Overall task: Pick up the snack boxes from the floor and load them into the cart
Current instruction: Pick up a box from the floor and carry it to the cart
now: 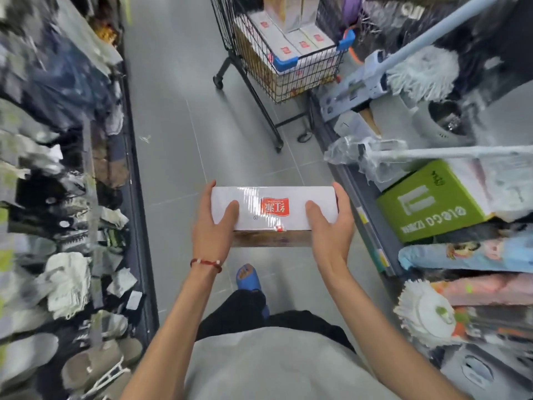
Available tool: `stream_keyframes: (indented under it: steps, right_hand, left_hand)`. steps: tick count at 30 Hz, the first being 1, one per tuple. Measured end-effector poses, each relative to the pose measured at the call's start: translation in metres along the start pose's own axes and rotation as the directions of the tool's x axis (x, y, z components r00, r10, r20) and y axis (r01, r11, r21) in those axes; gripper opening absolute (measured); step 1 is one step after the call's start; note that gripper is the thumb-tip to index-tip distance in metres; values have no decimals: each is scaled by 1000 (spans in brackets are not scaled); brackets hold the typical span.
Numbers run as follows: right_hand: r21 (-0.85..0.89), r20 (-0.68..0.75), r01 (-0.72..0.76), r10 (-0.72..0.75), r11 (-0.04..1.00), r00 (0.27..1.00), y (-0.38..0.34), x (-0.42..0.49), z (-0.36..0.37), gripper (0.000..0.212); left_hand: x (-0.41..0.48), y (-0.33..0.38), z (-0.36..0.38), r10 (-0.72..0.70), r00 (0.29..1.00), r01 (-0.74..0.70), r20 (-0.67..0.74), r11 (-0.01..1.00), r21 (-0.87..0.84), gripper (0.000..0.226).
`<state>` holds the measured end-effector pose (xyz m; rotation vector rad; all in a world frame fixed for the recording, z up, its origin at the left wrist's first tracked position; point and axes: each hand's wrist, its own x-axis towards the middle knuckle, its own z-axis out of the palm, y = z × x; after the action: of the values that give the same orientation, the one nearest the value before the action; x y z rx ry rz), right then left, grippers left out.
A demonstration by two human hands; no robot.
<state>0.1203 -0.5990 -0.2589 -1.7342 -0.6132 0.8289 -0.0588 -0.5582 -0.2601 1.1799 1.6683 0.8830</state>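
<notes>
Snack box (274, 209), white glossy rectangular carton, ends clasped by left hand (215, 226), right hand (331, 226); wire cart (305, 79) ahead.

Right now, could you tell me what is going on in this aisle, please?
A person holds a white box out in front, gripping one end with the left hand and the other with the right hand, thumbs on top. The cart stands a little way ahead, already stacked with similar boxes. The held box is not yet loaded.
</notes>
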Motion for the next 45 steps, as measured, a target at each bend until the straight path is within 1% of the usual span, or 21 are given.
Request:
stream_keyframes:
  steps: [5,7,10,15,19,23,28,33,37,41,45]
  right_hand:
    - [23,4,-4,4,1000,1000,-41,61,79,54]
    - [21,-4,-2,2,1000,1000,-56,86,105,53]
    - [45,-13,-17,17,999,1000,-74,134,142,57]
    - [70,-14,-9,10,998,1000,-101,228,202,55]
    - [96,8,-31,30,995,1000,-128,306,247,57]
    - [61,32,-27,25,998,999,-161,377,286,53]
    - [34,19,-37,36,999,999,-194,453,336,57]
    - [51,-51,-53,55,997,997,-212,529,395,56]
    - [91,-159,-77,91,993,983,-228,585,446,51]
    - [132,-248,-94,125,987,961,-250,628,487,55]
    - [191,-272,-154,203,969,940,-260,667,507,64]
  left_hand:
    - [107,33,-20,16,1000,-15,-11,999,33,54]
    - [145,47,-22,17,1000,-17,2,1000,21,54]
    - [204,64,-19,15,1000,-15,-2,1000,-3,54]
    - [307,94,1,21,1000,-21,-5,999,26,52]
    - [393,129,18,25,999,-24,-21,998,51,51]
    - [470,166,33,24,999,-22,-38,998,55,51]
    - [559,201,48,13,999,-13,-43,1000,19,52]
    - [669,222,64,37,999,-37,6,999,31,51]
    - [762,244,72,81,991,-88,107,994,71,51]
    - [840,278,79,172,962,-203,215,970,136,50]
    - [904,309,102,187,936,-243,300,956,163,50]
